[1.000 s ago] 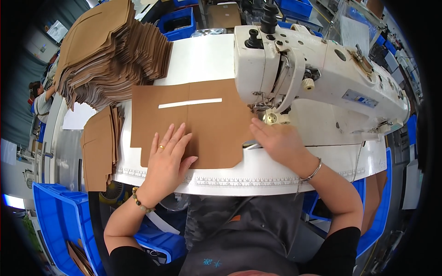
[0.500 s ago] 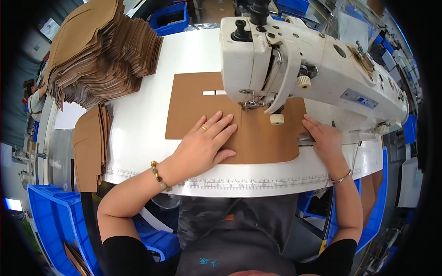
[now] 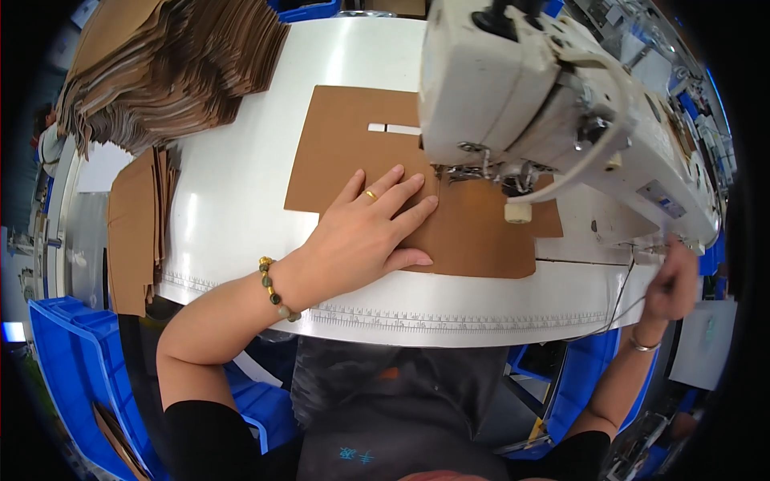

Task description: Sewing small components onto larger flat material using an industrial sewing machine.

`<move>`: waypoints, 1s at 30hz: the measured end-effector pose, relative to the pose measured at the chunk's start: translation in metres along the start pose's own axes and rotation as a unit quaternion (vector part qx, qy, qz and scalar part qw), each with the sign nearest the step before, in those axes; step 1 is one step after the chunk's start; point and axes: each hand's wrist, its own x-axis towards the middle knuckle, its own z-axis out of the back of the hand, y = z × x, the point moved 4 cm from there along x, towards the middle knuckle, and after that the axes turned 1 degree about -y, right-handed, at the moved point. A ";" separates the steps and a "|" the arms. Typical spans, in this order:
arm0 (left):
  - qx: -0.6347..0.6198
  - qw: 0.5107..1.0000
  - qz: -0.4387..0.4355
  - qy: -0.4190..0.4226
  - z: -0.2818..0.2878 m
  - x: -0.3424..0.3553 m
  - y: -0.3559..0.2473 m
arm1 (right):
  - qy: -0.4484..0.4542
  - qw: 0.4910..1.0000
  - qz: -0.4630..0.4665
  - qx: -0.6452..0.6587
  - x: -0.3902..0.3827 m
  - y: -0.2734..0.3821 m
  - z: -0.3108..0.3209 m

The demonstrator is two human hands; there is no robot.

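A flat brown sheet (image 3: 485,236), leather-like, with a narrow slot through which white shows, lies on the white table under the head of a white sewing machine (image 3: 489,96). My left hand (image 3: 361,232) rests on it palm down, fingers spread, its fingertips just left of the needle area (image 3: 439,171). It wears a ring and a bead bracelet (image 3: 270,284). At the machine's right end, off the sheet, is my right hand (image 3: 672,284), smeared by motion. Its fingers seem bent, but whether they grip anything cannot be made out.
Tall stacks of brown pieces (image 3: 184,72) stand at the far left, with a smaller bundle (image 3: 136,232) nearer me. A ruler strip (image 3: 401,319) runs along the table's front edge. Blue crates (image 3: 72,353) sit below on both sides. A dark cord (image 3: 613,317) hangs near my right wrist.
My right hand has left the sheet's right edge and moved right to the machine's end. My left hand stays flat on the sheet. The whole view has shifted.
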 end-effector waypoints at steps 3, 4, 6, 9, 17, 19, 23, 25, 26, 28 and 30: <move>-0.009 1.000 0.000 -0.022 -0.005 -0.003 0.001 | -0.063 0.927 -0.293 -0.228 -0.058 -0.182 0.077; -0.014 0.999 -0.006 -0.037 -0.005 -0.003 0.001 | -0.050 0.844 -0.426 -0.321 -0.082 -0.245 0.103; -0.018 0.999 0.005 -0.041 -0.007 -0.004 0.003 | -0.015 0.848 -0.419 -0.324 -0.082 -0.281 0.094; -0.027 0.998 0.004 -0.060 -0.007 -0.006 0.002 | 0.035 0.861 -0.413 -0.295 -0.100 -0.318 0.090; -0.011 0.997 0.003 -0.078 -0.014 -0.008 0.002 | -0.027 0.875 -0.479 -0.065 -0.157 -0.281 0.049; -0.009 0.997 0.001 -0.081 -0.015 -0.008 0.002 | -0.069 0.823 -0.563 -0.001 -0.154 -0.269 0.044; -0.009 0.996 -0.005 -0.086 -0.017 -0.006 0.003 | -0.102 0.795 -0.597 -0.009 -0.150 -0.267 0.059; -0.008 0.997 -0.002 -0.081 -0.018 -0.007 0.004 | -0.097 0.782 -0.616 -0.015 -0.150 -0.269 0.057; -0.008 0.997 0.000 -0.080 -0.018 -0.007 0.005 | -0.096 0.784 -0.613 -0.015 -0.150 -0.267 0.055; -0.008 0.997 0.003 -0.079 -0.017 -0.007 0.004 | -0.093 0.787 -0.610 -0.014 -0.152 -0.267 0.052; -0.005 0.997 0.004 -0.074 -0.016 -0.007 0.004 | -0.086 0.788 -0.609 -0.010 -0.157 -0.269 0.051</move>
